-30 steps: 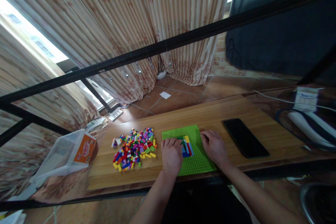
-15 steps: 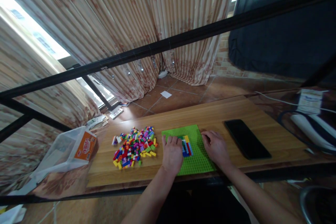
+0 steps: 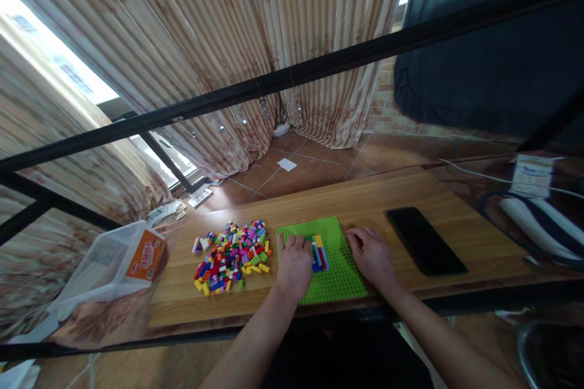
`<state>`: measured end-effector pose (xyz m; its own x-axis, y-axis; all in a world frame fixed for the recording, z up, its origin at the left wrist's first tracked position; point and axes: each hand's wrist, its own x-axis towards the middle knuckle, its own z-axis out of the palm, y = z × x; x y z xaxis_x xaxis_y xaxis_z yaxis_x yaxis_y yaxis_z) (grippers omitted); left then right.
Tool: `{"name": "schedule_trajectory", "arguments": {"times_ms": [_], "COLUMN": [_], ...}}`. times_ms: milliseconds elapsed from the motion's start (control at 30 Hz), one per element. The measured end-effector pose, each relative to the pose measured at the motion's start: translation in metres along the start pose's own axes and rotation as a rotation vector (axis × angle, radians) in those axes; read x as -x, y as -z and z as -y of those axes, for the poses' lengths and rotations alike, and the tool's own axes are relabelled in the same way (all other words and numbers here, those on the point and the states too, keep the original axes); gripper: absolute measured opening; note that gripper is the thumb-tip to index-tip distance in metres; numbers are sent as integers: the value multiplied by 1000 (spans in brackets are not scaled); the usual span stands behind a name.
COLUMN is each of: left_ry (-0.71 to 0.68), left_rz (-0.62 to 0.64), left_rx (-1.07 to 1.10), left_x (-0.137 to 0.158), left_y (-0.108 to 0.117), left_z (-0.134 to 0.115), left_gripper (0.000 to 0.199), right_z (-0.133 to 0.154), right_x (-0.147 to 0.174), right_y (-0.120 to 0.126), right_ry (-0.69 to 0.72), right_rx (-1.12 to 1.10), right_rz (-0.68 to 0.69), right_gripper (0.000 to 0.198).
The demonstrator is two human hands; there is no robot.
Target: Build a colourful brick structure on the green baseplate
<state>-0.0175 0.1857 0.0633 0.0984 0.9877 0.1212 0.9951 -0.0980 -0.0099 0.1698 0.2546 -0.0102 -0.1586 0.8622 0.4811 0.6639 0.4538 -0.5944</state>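
A green studded baseplate [image 3: 337,282] lies on the wooden board. On it is a small patch of toy bricks [image 3: 320,252], with yellow, red, white and blue showing. My left hand [image 3: 295,264] is over the plate's left half, palm down, its bent fingers against the left side of that patch and covering part of it. Whatever sits under those fingertips is hidden. My right hand [image 3: 371,255] rests curled at the plate's right edge, thumb close to the index finger, with nothing visible in it. Left of the plate spreads a pile of loose, mixed-colour toy bricks [image 3: 235,255].
A black phone [image 3: 426,241] lies on the wooden board [image 3: 387,191], right of my right hand. At the far left stands a clear plastic box [image 3: 107,261] with an orange label. A black metal bar [image 3: 292,76] crosses beyond the board, before the curtains [image 3: 219,24].
The whole view has shifted slightly. My left hand stays beside the brick patch with only a slight change, and my right hand keeps its place at the plate's edge.
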Motion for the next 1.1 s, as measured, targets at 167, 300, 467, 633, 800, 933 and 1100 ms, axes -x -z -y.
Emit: {"name": "schedule_trajectory", "arguments": {"times_ms": [167, 300, 467, 633, 800, 933, 1100], "left_ry": [15, 39, 72, 120, 92, 86, 141], "left_rz": [-57, -108, -101, -85, -51, -51, -57], "left_rx": [16, 3, -98, -141, -99, -85, 13], "left_x": [3, 7, 16, 23, 23, 21, 19], "left_y": [-7, -10, -9, -10, -15, -20, -18], "left_z": [4, 2, -15, -27, -22, -21, -22], "left_gripper": [20, 21, 27, 35, 35, 32, 33], "right_z": [1, 1, -1, -5, -8, -7, -7], "right_x": [0, 1, 2, 5, 6, 6, 5], "right_y": [1, 1, -1, -3, -2, -2, -1], "right_ry": [0, 2, 16, 21, 37, 66, 92], "right_rx": [9, 8, -1, 3, 27, 42, 69], "right_rz": [-1, -5, -5, 16, 39, 60, 83], "right_gripper": [19, 19, 19, 20, 19, 19, 20]}}
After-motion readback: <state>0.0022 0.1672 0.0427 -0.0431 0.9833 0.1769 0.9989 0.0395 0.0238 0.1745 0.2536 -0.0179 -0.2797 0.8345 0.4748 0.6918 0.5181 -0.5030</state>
